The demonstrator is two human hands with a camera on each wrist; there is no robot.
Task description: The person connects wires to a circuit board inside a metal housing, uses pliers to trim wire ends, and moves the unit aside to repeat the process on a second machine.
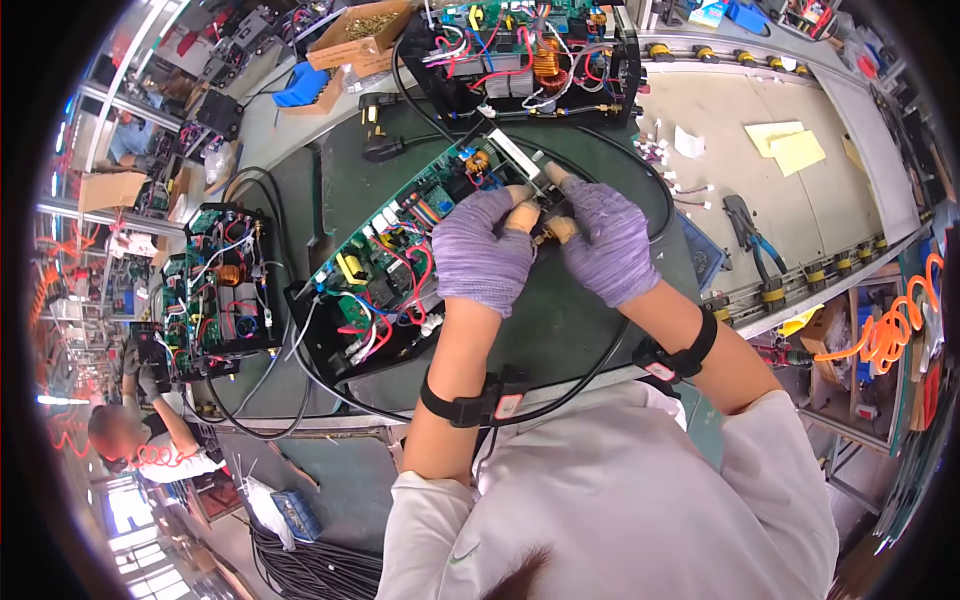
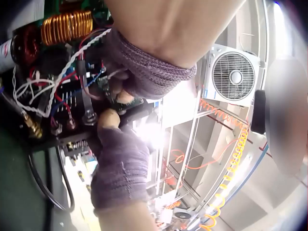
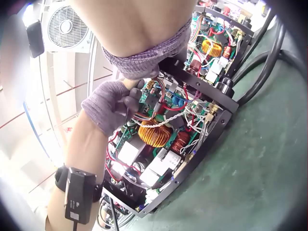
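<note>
An opened electrical unit (image 1: 400, 240) lies slantwise on the green mat, its black case full of circuit boards, coils and coloured wires. Both hands wear purple knit gloves with bare fingertips, and they meet at the unit's end panel. My left hand (image 1: 485, 250) bends over the wiring and pinches a small green circuit board (image 2: 126, 103) by the panel. Facing it, my right hand (image 1: 608, 243) curls its thumb and fingers at the same board, beside the panel (image 3: 197, 83). Gloves partly hide the board. Near the hands sits a copper-wound coil (image 3: 155, 134).
A second open unit (image 1: 525, 65) stands behind, and another (image 1: 225, 285) at left. Blue-handled pliers (image 1: 755, 235) and yellow papers (image 1: 797, 150) lie on the right. A cardboard box of small parts (image 1: 365, 35) is at the back. Black cable (image 1: 665, 190) loops around the work area.
</note>
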